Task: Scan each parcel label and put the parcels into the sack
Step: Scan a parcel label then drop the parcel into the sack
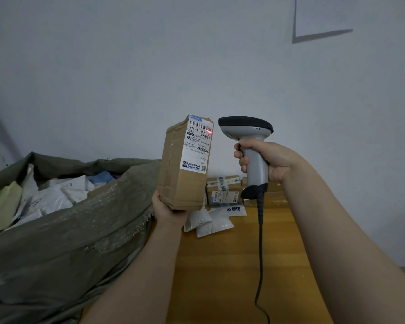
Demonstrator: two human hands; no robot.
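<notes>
One parcel (185,178) is up for scanning right now. Are we agreeing on that?

We are. Our left hand (166,206) is cupping its bottom end, thumb up one side and the other fingers hidden behind it, so we are holding it upright in the air between the sack (68,230) and the scanner (248,129). Our right hand (267,160) is wrapping its fingers (240,157) fully round the grey handle, and a red line is showing on the top barcode of the label (198,146).

So we are judging the scan step to be in hand. What is the next move asking of us?

Probably we are needing to swing the parcel left and drop it through the sack's open mouth, keeping the scanner's cable (260,253) out of the way.

How are we reading the materials?

We are seeing a tall, narrow box of creased brown card under glossy tape; it is looking stiff enough for a one-handed hold. The label is looking like smooth white paper. The sack is looking like floppy grey-green weave, already holding soft pale mailers. The scanner is hard plastic with a black hood.

And what is waiting?

More are lying on the smooth wooden bench (232,277): a taped carton (223,190) and white padded pouches (211,224).
</notes>
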